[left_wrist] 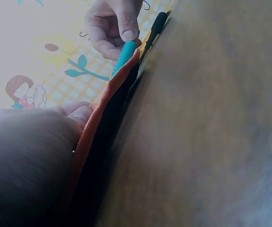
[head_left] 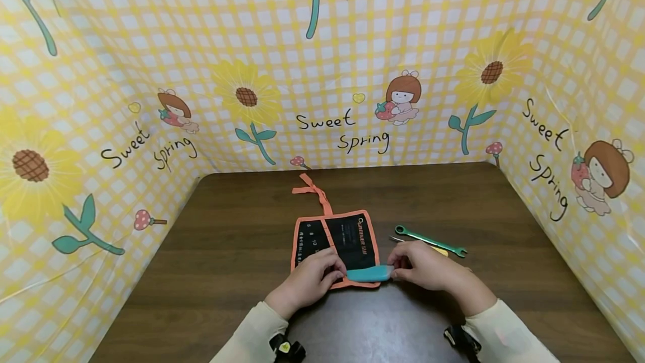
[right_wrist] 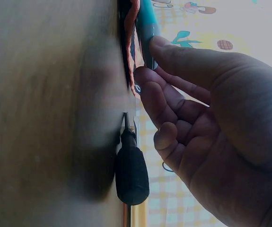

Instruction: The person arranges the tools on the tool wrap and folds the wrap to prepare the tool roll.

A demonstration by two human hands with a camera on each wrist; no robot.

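Observation:
A black fabric tool pouch (head_left: 353, 240) with orange trim lies on the brown table. Across its near edge lies a slim teal tool (head_left: 368, 274) with a greyish end; its exact kind does not show. My right hand (head_left: 420, 265) pinches that end between thumb and fingertips, as the right wrist view also shows on the teal tool (right_wrist: 148, 28). At the pouch's near edge, my left hand (head_left: 314, 276) pinches the orange trim (left_wrist: 91, 120), by the tool's left end. Part of the pouch is hidden under the left hand.
Beyond the right hand lies a green wrench (head_left: 430, 241), with a yellow piece (head_left: 441, 251) partly hidden beside it. A black-handled screwdriver (right_wrist: 132, 175) lies near the right hand. Orange straps (head_left: 317, 190) trail from the pouch's far side. Checked yellow cloth (head_left: 322, 71) walls the table.

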